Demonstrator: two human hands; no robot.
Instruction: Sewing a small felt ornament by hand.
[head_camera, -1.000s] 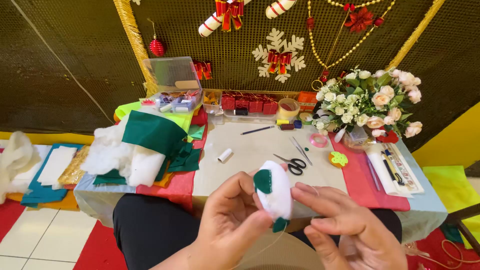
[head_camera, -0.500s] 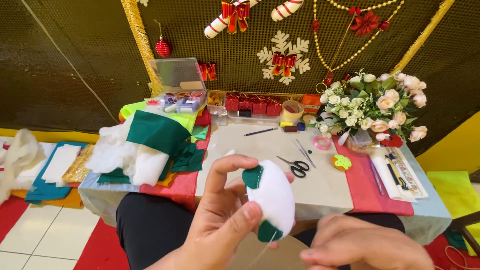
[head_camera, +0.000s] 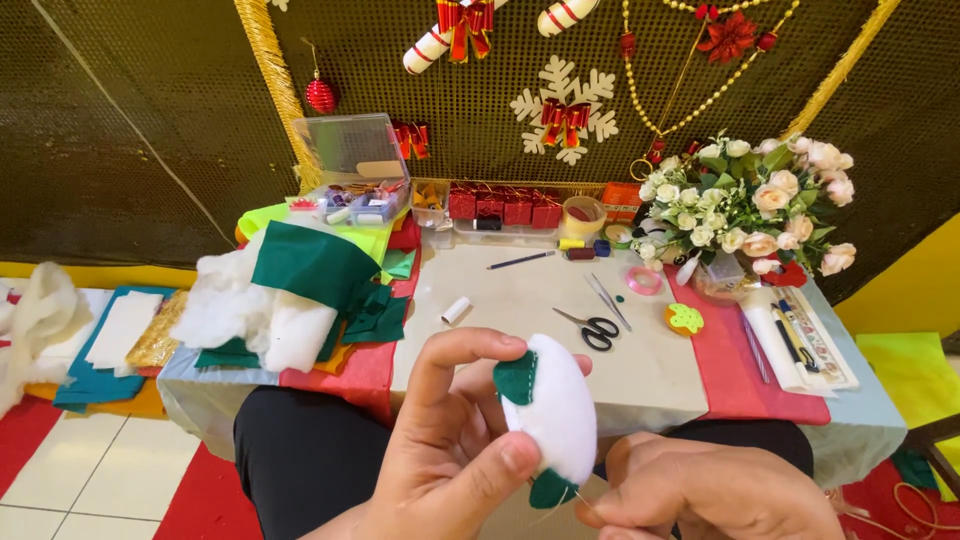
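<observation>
At lower centre the left hand (head_camera: 450, 450) pinched the white felt piece (head_camera: 556, 412) between thumb and forefinger while the right hand (head_camera: 715, 490) pinched a thread (head_camera: 590, 506) below it, so steadying the green trim and pulling gently seemed wise

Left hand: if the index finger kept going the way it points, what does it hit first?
Likely the green felt patch on the white stuffed piece; the left hand curls its index finger toward it, nearly touching. Depth is unclear.

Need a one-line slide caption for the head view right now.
Left hand holds a white-and-green felt piece while right hand pinches below it, above a craft table with scissors.
</observation>
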